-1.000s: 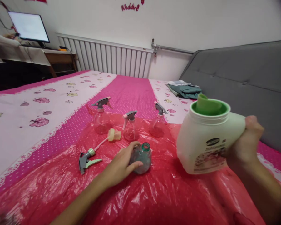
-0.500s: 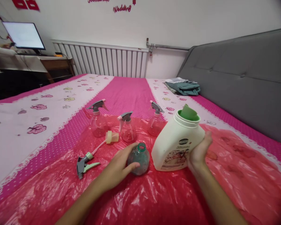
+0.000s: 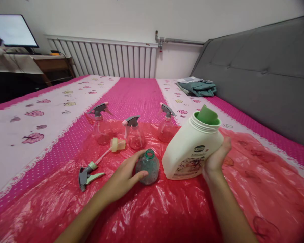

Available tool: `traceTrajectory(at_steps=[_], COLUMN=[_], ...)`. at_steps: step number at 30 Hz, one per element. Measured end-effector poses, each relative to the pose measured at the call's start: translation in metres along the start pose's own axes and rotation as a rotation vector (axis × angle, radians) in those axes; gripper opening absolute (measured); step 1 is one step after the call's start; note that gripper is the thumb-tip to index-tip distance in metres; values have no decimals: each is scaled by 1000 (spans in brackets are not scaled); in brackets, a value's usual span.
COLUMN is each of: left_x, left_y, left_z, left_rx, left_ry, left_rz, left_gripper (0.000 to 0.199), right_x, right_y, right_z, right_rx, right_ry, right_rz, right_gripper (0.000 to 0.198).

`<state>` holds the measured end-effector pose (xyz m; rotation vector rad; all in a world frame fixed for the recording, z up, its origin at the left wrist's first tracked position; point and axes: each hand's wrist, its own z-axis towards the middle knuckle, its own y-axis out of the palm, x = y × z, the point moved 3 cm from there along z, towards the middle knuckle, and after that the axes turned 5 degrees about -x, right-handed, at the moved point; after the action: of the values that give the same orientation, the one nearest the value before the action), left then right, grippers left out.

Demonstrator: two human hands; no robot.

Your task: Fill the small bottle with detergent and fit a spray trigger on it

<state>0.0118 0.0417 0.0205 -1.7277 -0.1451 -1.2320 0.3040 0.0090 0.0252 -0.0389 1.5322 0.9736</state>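
My left hand (image 3: 126,175) is wrapped round a clear round spray bottle (image 3: 149,168) with a green neck and no top on it. My right hand (image 3: 216,158) grips a large white detergent jug (image 3: 190,152) from its right side. The jug leans to the right, its mouth uncapped and a green pour spout (image 3: 207,115) showing inside. Left of my left hand lies a grey and green trigger sprayer head (image 3: 87,175). Its tube runs to a yellowish cap-like piece (image 3: 118,144). Three spray bottles with grey and pink trigger heads stand behind, the middle one (image 3: 135,136) nearest.
Red plastic sheeting (image 3: 152,212) covers the near part of the bed, over a pink patterned bedspread (image 3: 136,91). Folded clothes (image 3: 197,87) lie by the grey headboard (image 3: 258,60). A radiator (image 3: 103,59) lines the wall, and a monitor (image 3: 12,30) stands on a desk, with a person partly visible.
The camera view has shifted slightly, so everything sits a little higher and mostly farther left. Both hands keep their grips, and the jug appears slightly more tilted.
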Motion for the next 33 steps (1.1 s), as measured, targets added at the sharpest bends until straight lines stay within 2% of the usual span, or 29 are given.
traceTrajectory(at_steps=[4, 15, 22, 33], left_x=[3, 7, 0, -15], left_y=[1, 0, -1, 0], left_z=[-1, -3, 1, 3], left_rx=[-1, -67, -27, -10], left_ry=[17, 56, 37, 14], left_rz=[37, 38, -54, -113], left_gripper=[62, 60, 63, 66], right_x=[0, -3, -4, -5], right_y=[-2, -1, -3, -1], right_z=[0, -2, -2, -1], right_rx=[13, -14, 4, 4], right_ry=[11, -56, -33, -29], right_rz=[5, -32, -5, -6], right_gripper=[56, 70, 53, 57])
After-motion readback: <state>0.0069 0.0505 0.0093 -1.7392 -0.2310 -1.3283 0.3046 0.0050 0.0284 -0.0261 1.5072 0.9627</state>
